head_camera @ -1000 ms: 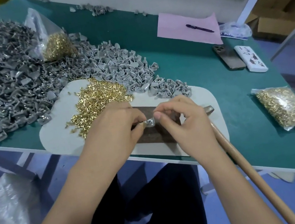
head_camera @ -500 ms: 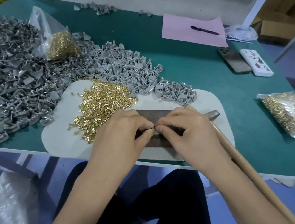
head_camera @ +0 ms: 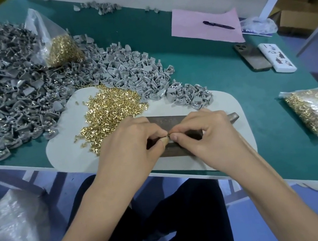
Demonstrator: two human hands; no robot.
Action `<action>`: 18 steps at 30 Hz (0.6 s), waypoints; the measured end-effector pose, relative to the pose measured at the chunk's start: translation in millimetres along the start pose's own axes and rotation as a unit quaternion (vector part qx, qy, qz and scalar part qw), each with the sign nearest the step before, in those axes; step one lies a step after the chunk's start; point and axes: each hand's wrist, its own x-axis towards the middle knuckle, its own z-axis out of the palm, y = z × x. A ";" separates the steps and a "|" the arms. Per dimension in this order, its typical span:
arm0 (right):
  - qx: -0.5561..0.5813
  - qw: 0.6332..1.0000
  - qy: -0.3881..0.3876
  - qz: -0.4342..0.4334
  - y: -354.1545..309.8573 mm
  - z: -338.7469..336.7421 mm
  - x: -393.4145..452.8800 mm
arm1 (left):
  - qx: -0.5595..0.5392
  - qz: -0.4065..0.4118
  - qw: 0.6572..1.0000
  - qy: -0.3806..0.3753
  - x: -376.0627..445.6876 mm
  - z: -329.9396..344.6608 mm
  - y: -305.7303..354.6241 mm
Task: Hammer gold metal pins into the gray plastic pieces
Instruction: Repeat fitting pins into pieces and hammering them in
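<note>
- On the green desk point(head_camera: 199, 75), our gray plastic pieces point(head_camera: 12, 99) sit heaped left: light, stiff.
- Loose gold metal pins point(head_camera: 109, 108): tiny, slippery; we pinch them by the shank.
- Our left hand point(head_camera: 128, 147) and right hand point(head_camera: 205, 135) pinch one small piece together over the dark block point(head_camera: 166, 121).

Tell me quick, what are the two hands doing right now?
Left hand: fingers pinched on a tiny piece over the dark block.
Right hand: fingertips pinching that same piece; too small to tell what it is.
</note>
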 end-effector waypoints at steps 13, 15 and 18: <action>-0.173 0.985 0.015 0.003 -8.2 -0.1 -4.2 | -0.014 -0.005 1.000 0.003 -4.5 3.3 -1.9; -0.152 0.988 0.012 0.001 -8.1 1.0 -6.5 | -0.011 -0.012 1.000 0.008 -5.9 4.7 0.1; 0.074 0.989 0.098 0.088 1.7 -7.6 -15.6 | 0.007 -0.017 1.000 0.003 -5.7 5.7 1.4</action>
